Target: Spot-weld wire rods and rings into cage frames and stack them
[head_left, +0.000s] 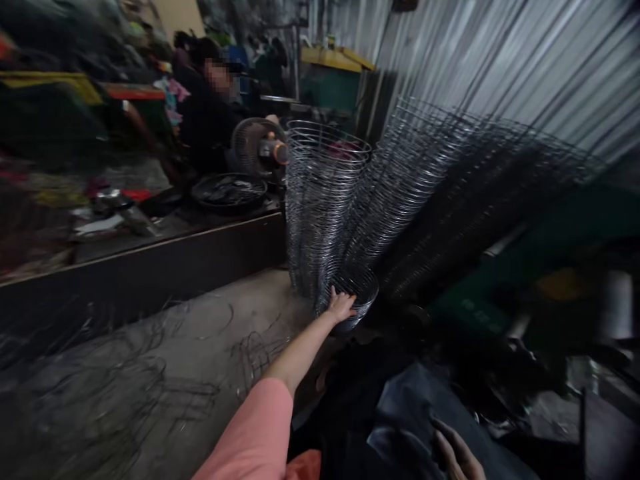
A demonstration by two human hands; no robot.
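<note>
My left hand (342, 307), at the end of an outstretched arm, grips the near rim of a short stack of metal wire rings (367, 303) low in the middle of the view. Its fingers curl over the rim. Behind it a tall stack of wire rings (323, 200) stands nearly upright, and another tall stack (410, 183) leans to the right. My right hand (456, 453) lies at the bottom edge on the dark cloth (415, 413) over my lap. It shows partly, with fingers stretched out and nothing visible in it.
Loose bent wires (170, 400) are strewn over the floor at left. A low dark board (150, 270) edges the area behind. Beyond it are a round tray of metal pieces (230, 191), a fan (260, 147) and a seated person (205, 113). Green machinery (480, 300) stands right.
</note>
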